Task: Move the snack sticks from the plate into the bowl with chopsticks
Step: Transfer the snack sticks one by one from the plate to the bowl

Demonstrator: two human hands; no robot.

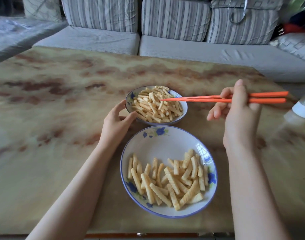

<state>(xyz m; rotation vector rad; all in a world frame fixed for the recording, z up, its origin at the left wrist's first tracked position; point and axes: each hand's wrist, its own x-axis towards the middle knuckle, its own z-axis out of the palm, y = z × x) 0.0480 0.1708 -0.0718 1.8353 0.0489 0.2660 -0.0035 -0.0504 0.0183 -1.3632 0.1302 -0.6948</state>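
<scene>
Orange chopsticks [200, 98] pinched in your right hand [240, 115], tips over the bowl [184, 108] for the drop; left hand [117, 118] curls round its rim, likely steadying it; many snack sticks [169, 181] left on the plate [165, 144]

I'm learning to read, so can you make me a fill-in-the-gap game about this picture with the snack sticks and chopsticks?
1. The long thin chopsticks in the right hand are coloured ____.
2. The left hand holds the rim of the small white flowered bowl, whose flowers are ____.
3. The chopstick tips hang over the ____, not over the large white flowered plate of ridged yellow snack sticks.

Missing words: orange; blue; bowl.
</scene>
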